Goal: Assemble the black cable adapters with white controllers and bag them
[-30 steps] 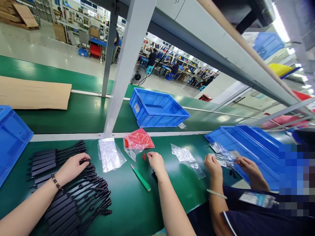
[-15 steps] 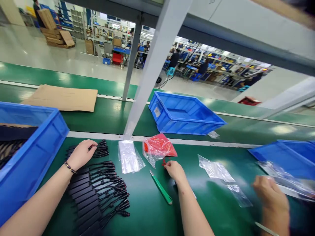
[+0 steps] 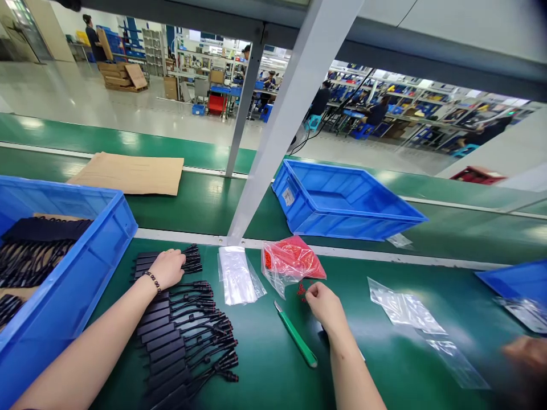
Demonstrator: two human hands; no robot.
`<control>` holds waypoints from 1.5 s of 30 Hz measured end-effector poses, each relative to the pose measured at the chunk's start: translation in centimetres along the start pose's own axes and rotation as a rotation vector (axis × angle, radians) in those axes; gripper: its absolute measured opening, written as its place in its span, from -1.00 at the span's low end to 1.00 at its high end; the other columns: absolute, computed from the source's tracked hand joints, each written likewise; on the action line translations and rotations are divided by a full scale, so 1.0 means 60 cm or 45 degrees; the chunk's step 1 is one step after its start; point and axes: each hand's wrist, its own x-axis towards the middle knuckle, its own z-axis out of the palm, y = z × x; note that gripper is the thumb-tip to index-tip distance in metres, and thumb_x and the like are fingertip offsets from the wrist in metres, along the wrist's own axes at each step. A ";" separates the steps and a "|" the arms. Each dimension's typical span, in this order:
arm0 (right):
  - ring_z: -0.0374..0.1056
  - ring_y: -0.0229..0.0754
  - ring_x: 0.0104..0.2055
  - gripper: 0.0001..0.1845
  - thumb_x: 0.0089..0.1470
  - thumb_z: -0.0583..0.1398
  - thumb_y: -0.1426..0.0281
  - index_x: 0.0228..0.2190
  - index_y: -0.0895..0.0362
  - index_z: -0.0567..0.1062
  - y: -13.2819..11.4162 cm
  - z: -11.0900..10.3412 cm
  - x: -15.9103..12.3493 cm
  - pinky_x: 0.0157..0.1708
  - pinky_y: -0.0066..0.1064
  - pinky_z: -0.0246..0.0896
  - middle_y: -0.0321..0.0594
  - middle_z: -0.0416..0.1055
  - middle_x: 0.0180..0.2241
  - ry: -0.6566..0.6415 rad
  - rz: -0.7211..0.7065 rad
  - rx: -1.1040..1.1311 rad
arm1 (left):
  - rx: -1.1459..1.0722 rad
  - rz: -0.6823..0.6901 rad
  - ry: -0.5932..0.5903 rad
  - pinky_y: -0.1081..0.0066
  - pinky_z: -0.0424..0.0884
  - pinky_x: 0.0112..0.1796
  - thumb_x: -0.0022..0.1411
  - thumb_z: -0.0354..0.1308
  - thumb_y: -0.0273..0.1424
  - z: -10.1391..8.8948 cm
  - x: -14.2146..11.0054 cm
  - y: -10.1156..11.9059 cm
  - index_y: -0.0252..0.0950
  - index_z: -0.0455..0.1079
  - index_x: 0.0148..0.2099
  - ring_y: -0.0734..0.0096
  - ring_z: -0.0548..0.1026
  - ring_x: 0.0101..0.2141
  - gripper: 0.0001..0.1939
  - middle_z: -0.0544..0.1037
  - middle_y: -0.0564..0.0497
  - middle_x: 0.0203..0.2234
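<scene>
My left hand (image 3: pixel 170 269), with a beaded bracelet at the wrist, lies over the upper group of black cables (image 3: pixel 192 259), its fingers curled round one cable. Below it, more black box-ended cables (image 3: pixel 164 341) lie side by side in a row. My right hand (image 3: pixel 325 306) has thumb and fingertips pinched together beside several tiny red pieces (image 3: pixel 301 290); what is between the fingertips is too small to make out. Just behind them is an open clear bag of red pieces (image 3: pixel 299 259). A green-handled craft knife (image 3: pixel 297 336) lies between my hands.
Left stands a blue bin (image 3: pixel 106 250) holding black cables. Another blue bin (image 3: pixel 346 205) sits behind the metal post (image 3: pixel 273 136). Clear plastic bags (image 3: pixel 241 279) lie mid-table, others (image 3: pixel 410 313) to the right. Cardboard (image 3: pixel 132 173) lies behind. Another person's blurred hand (image 3: pixel 527 353) is at right.
The camera view has shifted left. My left hand has turned over the upper cables, its fingers now curled down. My right hand stays by the red pieces. The other person's hand has moved toward the right edge.
</scene>
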 end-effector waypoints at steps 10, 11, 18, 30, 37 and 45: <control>0.34 -0.17 -0.47 -0.77 -0.07 0.08 0.28 -0.41 0.14 0.45 -0.111 -0.006 -0.055 -0.42 -0.40 0.19 -0.22 0.43 -0.52 0.020 -0.171 0.838 | -0.395 0.048 -0.109 0.45 0.21 -0.47 -0.08 -0.03 -0.47 -0.001 -0.004 -0.002 -0.25 0.18 -0.49 0.43 0.29 -0.52 -0.97 0.30 0.10 -0.56; 0.32 -0.20 -0.50 -0.79 -0.07 0.09 0.29 -0.42 0.14 0.44 -0.133 0.001 -0.060 -0.45 -0.41 0.19 -0.26 0.40 -0.56 -0.023 -0.183 1.006 | -0.451 0.056 -0.123 0.46 0.22 -0.47 -0.07 -0.03 -0.46 -0.001 -0.004 0.000 -0.25 0.19 -0.44 0.44 0.30 -0.52 -0.95 0.31 0.11 -0.56; 0.22 -0.35 -0.65 -0.92 -0.21 0.16 0.40 -0.56 0.17 0.38 -0.281 0.071 -0.053 -0.57 -0.51 0.16 -0.38 0.31 -0.70 -0.359 -0.092 1.794 | -0.837 -0.015 -0.214 0.48 0.25 -0.49 0.02 0.06 -0.15 0.005 0.017 0.019 -0.25 0.27 -0.07 0.44 0.31 -0.53 -0.56 0.37 0.10 -0.53; 0.25 -0.36 -0.62 -0.91 -0.15 0.16 0.40 -0.53 0.18 0.40 -0.348 0.132 -0.078 -0.59 -0.55 0.16 -0.36 0.31 -0.64 -0.597 -0.249 1.691 | -1.084 -0.024 -0.334 0.52 0.12 -0.60 0.18 -0.13 -0.22 0.021 0.012 0.051 -0.28 0.25 -0.21 0.57 0.19 -0.66 -0.73 0.41 0.09 -0.57; 0.27 -0.33 -0.57 -0.89 -0.08 0.12 0.37 -0.51 0.17 0.40 -0.358 0.135 -0.086 -0.55 -0.52 0.16 -0.33 0.32 -0.60 -0.560 -0.361 1.512 | -1.012 0.032 -0.294 0.48 0.23 -0.41 0.09 -0.02 -0.37 0.028 0.010 0.051 -0.28 0.27 -0.39 0.48 0.33 -0.50 -0.90 0.42 0.10 -0.56; 0.27 -0.30 -0.54 -0.88 -0.03 0.09 0.35 -0.51 0.13 0.37 -0.357 0.133 -0.093 -0.52 -0.50 0.15 -0.35 0.30 -0.59 -0.492 -0.468 1.345 | -0.945 0.067 -0.276 0.46 0.21 -0.43 0.10 0.01 -0.29 0.027 0.005 0.055 -0.28 0.28 -0.42 0.46 0.30 -0.51 -0.83 0.37 0.13 -0.59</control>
